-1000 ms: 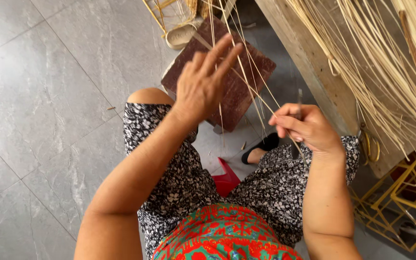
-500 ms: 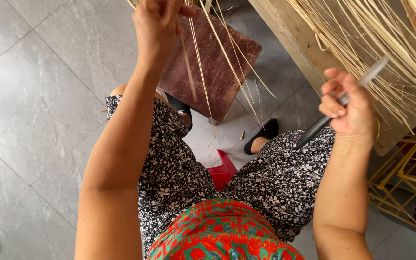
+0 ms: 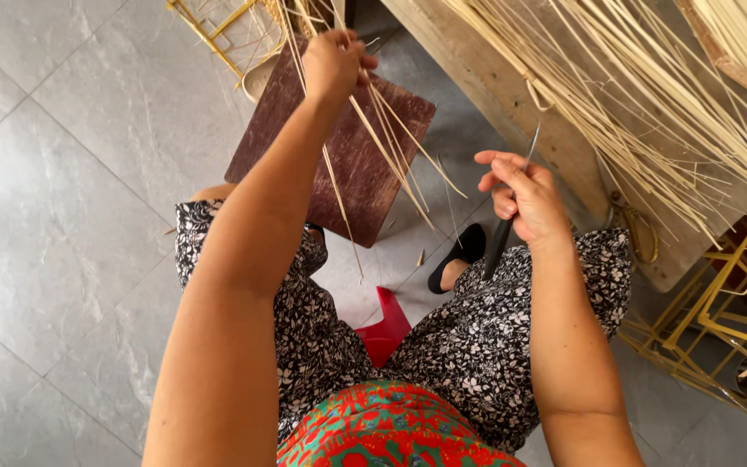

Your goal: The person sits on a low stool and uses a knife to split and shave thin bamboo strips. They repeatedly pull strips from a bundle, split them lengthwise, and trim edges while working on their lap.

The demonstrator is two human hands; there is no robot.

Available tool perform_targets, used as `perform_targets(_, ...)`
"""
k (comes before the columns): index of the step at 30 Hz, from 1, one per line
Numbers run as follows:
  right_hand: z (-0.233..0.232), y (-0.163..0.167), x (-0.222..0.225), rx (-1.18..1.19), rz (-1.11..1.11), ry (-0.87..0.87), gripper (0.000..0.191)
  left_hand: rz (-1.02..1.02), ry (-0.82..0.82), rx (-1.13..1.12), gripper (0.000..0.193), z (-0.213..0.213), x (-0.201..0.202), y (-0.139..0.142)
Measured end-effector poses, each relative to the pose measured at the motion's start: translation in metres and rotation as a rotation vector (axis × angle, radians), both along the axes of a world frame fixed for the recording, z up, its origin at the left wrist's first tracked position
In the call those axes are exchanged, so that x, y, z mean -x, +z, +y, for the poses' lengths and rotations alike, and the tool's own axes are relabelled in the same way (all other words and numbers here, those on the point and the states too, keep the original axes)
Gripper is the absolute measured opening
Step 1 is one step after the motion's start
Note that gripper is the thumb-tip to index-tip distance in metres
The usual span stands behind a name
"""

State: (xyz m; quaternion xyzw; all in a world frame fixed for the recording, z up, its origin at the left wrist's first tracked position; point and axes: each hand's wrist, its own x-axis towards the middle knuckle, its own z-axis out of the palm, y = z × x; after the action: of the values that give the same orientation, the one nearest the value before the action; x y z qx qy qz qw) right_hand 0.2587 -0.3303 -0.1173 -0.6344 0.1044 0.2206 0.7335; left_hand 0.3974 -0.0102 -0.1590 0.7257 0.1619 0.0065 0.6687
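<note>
My left hand (image 3: 335, 62) is raised and closed around a bunch of thin pale bamboo strips (image 3: 391, 143) that hang down over a dark red-brown board (image 3: 360, 169) on the floor. My right hand (image 3: 525, 197) is lower and to the right, above my right knee. It grips a slim dark-handled knife (image 3: 505, 229) whose blade points up toward the wooden bench. Its forefinger and thumb are spread.
A wooden bench (image 3: 512, 104) at the upper right carries a large pile of bamboo strips (image 3: 650, 95). Yellow wire frames (image 3: 728, 320) stand at the right and another yellow wire frame (image 3: 218, 35) at the top. A red stool (image 3: 386, 324) shows between my knees on the grey tiled floor (image 3: 62, 190).
My left hand first rose high with the strips, then came down a little. My right hand lifted the knife toward the bench, then lowered it to above my knee.
</note>
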Motion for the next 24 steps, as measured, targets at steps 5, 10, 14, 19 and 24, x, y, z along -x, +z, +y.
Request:
perform_targets(5,-0.01,-0.004,-0.005,-0.007,0.016,0.003,0.031,0.333,0.036,-0.25,0.026,-0.018,-0.006,-0.02)
perform_targets(10,0.006,0.035,0.021,-0.108,-0.024,0.32,0.027,-0.258,-0.142,-0.499,0.019,-0.078,0.022,-0.02)
perform_targets(14,0.071,0.088,0.077,-0.278,0.117,1.058,0.03,0.032,-0.86,0.243,0.019,-0.146,0.112,0.005)
perform_targets(19,0.171,0.138,0.123,-0.265,-0.237,1.561,0.029,0.164,-1.348,0.458,0.034,-0.196,0.224,0.048)
perform_targets(24,0.233,0.174,0.157,-0.124,-0.535,1.482,0.029,0.015,-1.322,0.283,0.051,-0.186,0.27,0.075)
